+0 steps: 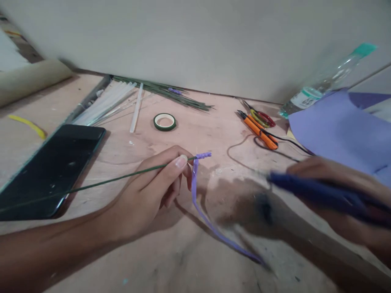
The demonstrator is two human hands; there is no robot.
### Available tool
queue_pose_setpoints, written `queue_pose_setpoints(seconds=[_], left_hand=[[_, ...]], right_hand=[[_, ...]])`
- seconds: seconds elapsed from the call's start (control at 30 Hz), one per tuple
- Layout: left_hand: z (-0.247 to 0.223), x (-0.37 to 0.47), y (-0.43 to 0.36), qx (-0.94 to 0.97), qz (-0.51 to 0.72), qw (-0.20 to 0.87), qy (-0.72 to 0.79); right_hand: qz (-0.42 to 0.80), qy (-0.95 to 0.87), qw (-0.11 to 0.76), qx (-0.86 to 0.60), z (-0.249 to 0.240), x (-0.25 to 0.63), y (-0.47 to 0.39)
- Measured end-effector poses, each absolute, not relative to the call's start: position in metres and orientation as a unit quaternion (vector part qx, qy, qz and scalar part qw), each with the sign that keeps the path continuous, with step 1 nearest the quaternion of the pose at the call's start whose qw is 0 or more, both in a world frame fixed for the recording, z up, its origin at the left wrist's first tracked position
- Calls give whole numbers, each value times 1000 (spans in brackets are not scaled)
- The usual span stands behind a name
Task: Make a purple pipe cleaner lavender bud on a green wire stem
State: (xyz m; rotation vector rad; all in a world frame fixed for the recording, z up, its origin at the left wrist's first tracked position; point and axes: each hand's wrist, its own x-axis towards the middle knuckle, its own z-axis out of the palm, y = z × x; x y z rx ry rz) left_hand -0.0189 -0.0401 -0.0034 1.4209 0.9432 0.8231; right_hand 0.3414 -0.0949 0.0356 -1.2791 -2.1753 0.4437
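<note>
Over the middle of the desk (210, 130), our left hand (152, 179) pinches a thin green stem (131, 174) between thumb and fingers; a short, ridged purple coil (203, 155) already wraps its tip, while the flat, glossy purple strip (210, 226) below it hangs unwound and the visible length of stem is bare. Our right hand (326, 169), well apart and blurred, grips a blue tool (317, 193). Slender green stems (161, 92) lie bunched along the desk's far edge.

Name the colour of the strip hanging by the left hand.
Purple; the strip shows best in the head view.
</note>
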Motion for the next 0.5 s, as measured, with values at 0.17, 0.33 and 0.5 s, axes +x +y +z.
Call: queue_pose_setpoints(seconds=[0.17, 0.33, 0.5], left_hand=[[0, -18, -43, 582, 354, 629, 376], [2, -18, -44, 569, 366, 652, 342], [3, -19, -46, 566, 347, 674, 324]], right_hand=[[-18, -824, 100, -558, 28, 377, -51], [-51, -851, -4, -522, 38, 353, -59], [8, -870, 133, -475, 61, 290, -65]])
